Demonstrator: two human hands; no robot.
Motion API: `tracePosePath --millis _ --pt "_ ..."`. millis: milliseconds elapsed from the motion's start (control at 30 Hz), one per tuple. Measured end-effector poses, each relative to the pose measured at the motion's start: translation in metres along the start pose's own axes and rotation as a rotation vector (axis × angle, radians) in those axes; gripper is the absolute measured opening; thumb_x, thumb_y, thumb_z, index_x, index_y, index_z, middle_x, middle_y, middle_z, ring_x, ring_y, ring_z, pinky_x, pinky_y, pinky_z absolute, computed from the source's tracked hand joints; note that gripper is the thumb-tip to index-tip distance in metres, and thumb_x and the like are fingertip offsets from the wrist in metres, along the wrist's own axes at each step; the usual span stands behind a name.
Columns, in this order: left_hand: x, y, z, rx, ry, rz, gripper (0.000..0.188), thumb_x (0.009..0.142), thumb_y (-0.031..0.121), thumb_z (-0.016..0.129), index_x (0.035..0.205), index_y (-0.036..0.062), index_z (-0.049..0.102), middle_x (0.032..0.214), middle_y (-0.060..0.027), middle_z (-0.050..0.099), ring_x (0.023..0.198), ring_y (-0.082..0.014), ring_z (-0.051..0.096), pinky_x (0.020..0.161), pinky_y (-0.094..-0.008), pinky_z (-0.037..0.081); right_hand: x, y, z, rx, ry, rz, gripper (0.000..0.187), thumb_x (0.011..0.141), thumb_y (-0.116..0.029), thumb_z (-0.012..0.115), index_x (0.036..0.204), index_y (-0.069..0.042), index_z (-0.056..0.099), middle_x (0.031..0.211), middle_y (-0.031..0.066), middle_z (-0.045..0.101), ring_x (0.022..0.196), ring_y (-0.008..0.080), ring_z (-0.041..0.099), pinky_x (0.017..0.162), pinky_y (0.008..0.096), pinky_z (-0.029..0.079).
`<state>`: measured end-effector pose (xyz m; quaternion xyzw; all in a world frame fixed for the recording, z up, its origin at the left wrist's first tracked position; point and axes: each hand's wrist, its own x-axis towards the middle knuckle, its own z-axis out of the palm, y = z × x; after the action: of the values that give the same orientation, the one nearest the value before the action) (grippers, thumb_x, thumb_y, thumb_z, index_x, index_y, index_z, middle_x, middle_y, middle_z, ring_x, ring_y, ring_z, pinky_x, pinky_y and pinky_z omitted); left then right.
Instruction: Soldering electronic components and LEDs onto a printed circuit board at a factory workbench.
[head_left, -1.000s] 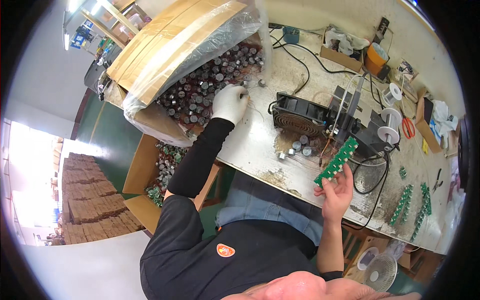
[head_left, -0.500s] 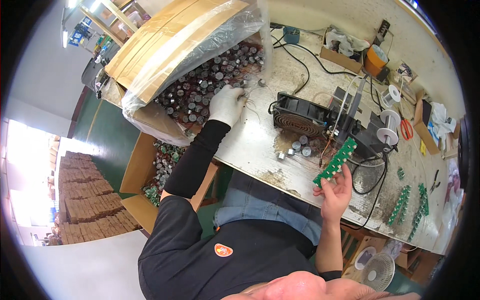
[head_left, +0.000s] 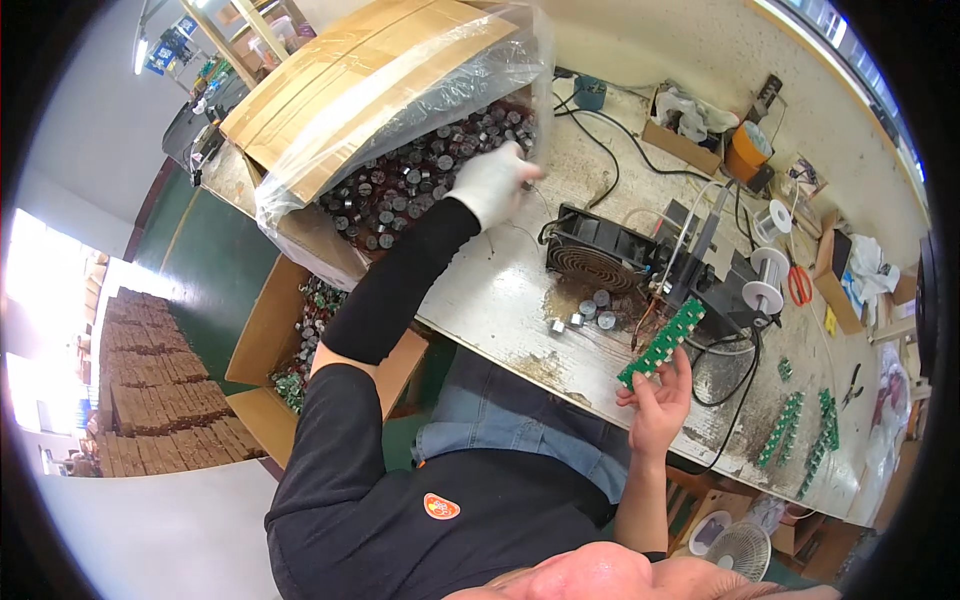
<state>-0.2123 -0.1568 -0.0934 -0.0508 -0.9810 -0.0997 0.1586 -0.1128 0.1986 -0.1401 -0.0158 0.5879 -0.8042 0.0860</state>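
Note:
My left hand [head_left: 492,186], in a white glove, is at the right edge of the open carton [head_left: 370,90]. The carton is lined with clear plastic and full of small round metal parts with reddish wires [head_left: 413,176]. The fingers are bent together, somewhat blurred; thin wires show beside them, but what they grip is hidden. In my bare right hand [head_left: 660,405] is a strip of green circuit board [head_left: 662,343], pinched by its lower part and tilted above the table [head_left: 500,310]. Several loose round metal parts [head_left: 600,300] lie just left of the board, below a black fan [head_left: 597,245].
Behind the board stand a soldering stand [head_left: 700,250] and solder spools [head_left: 766,280]. Red-handled scissors [head_left: 799,285] lie farther right. More green board strips [head_left: 780,430] rest at the table's right. A second carton [head_left: 265,320] with parts sits below the left edge. Black cables cross the back.
My left hand has moved right and slightly away from me, from over the carton's parts to its edge. My right hand still holds the board, slightly lower in the picture. The view has shifted a little.

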Motion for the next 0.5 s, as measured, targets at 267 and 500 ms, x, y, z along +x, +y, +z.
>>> tracePosePath --millis 267,500 --pt "0.017 0.007 0.009 0.020 -0.143 0.009 0.015 0.073 0.012 0.061 0.083 0.0109 0.072 0.085 -0.0125 0.059 0.084 -0.0304 0.062 0.074 -0.0408 0.050 -0.003 0.004 -0.004 0.014 0.013 -0.011 0.063 0.081 0.009 0.058 0.138 0.000 0.032 0.106 0.0131 0.056 0.067 0.0183 0.064 0.051 0.0267 0.055" --pt "-0.033 0.023 -0.033 -0.879 -0.112 -0.530 0.024 0.086 0.018 0.066 0.096 -0.0037 0.067 0.079 -0.0076 0.068 0.065 -0.0089 0.060 0.056 -0.0223 0.047 -0.001 0.006 -0.005 0.036 -0.006 -0.007 0.063 0.081 0.010 0.058 0.138 0.000 0.032 0.108 0.0130 0.055 0.070 0.0186 0.064 0.052 0.0275 0.056"
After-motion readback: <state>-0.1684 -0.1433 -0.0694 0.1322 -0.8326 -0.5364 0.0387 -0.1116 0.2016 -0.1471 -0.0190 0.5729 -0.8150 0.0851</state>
